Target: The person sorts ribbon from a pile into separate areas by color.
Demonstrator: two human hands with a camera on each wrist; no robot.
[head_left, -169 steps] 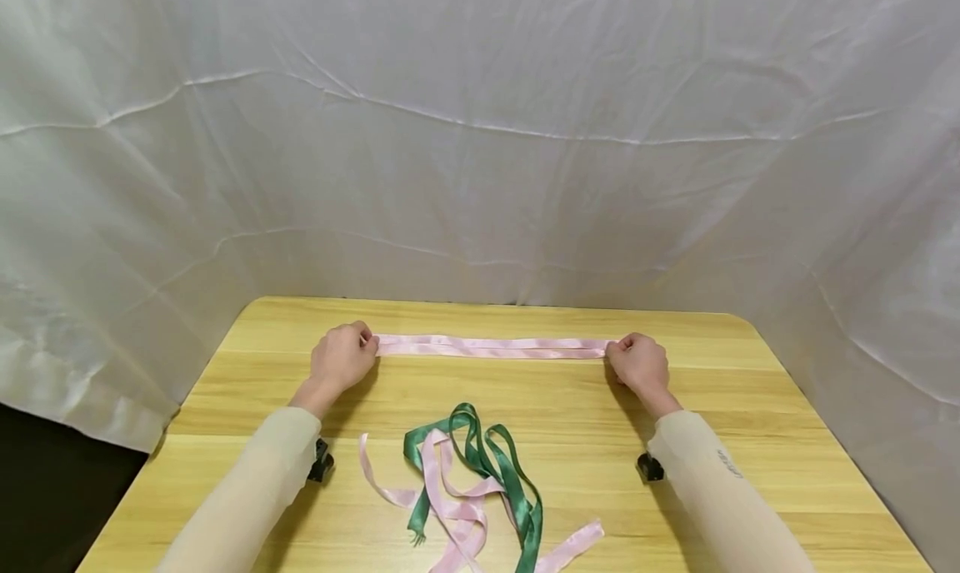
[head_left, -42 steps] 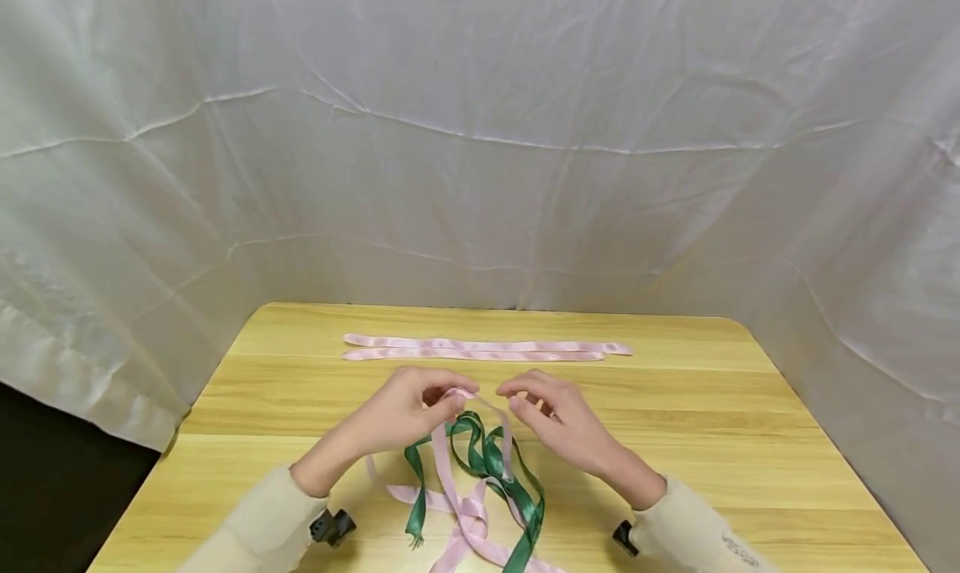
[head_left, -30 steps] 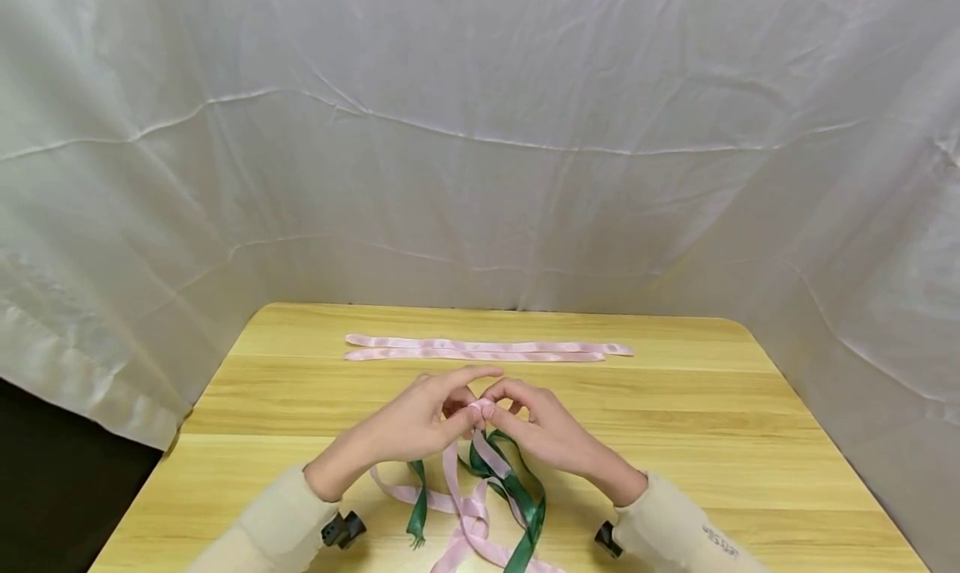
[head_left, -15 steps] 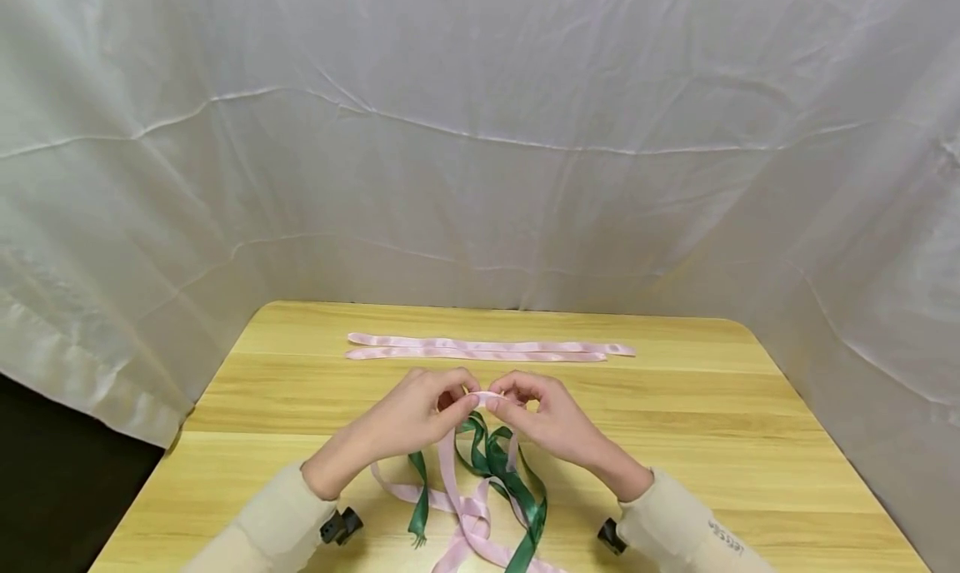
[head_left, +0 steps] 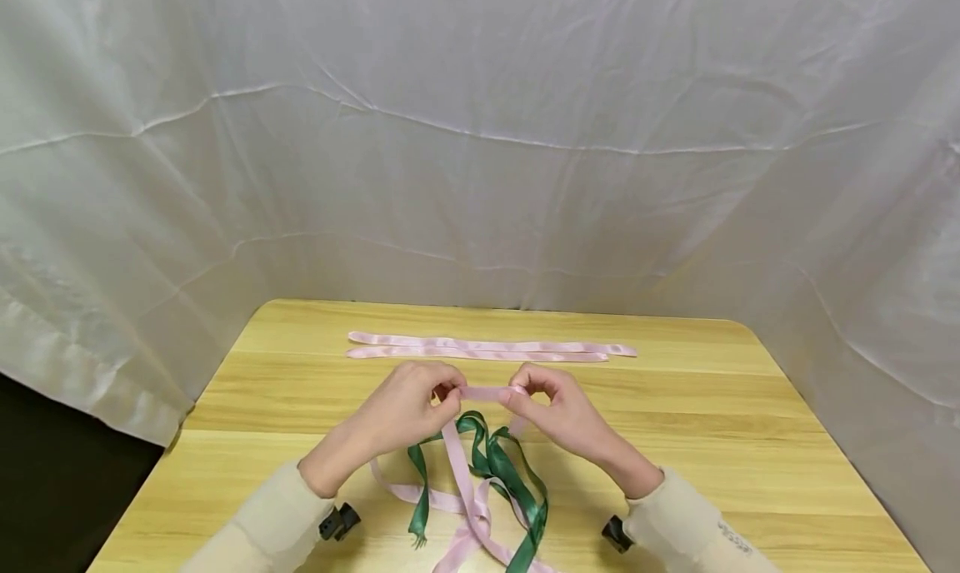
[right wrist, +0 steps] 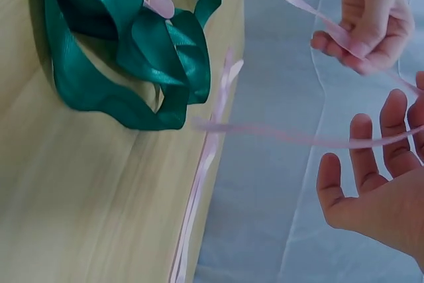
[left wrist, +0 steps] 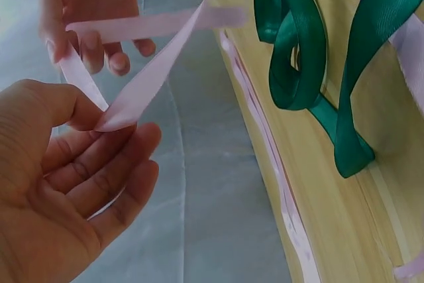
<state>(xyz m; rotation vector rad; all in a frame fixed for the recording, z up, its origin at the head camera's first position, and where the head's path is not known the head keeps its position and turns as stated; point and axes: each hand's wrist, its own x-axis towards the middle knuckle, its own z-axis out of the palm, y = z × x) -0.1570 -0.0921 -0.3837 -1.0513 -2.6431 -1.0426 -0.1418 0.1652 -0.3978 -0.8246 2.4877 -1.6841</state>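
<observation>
A pink satin ribbon (head_left: pixel 486 393) is stretched level between my two hands, above the table. My left hand (head_left: pixel 408 406) pinches it between thumb and forefinger; in the left wrist view the other fingers (left wrist: pixel 116 193) are spread loosely. From that pinch a long length hangs down to the pile. My right hand (head_left: pixel 561 411) pinches the ribbon a short way along, its short loose end (right wrist: pixel 265 130) trailing in the right wrist view. Beneath the hands lies a tangled green satin ribbon (head_left: pixel 517 481), mixed with more pink ribbon (head_left: pixel 442 501).
Two pink ribbon strips (head_left: pixel 480 356) lie straight, side by side, near the far edge of the wooden table (head_left: pixel 750 440). A pale fabric curtain (head_left: pixel 480 206) surrounds the table's back and sides. Small black wrist cameras (head_left: pixel 340 523) sit under both sleeves.
Earlier, both hands held the ends of the straight pink strips at the back. They then came to the pile, lifted a pink ribbon, and now have moved slightly apart, drawing it out between them.
</observation>
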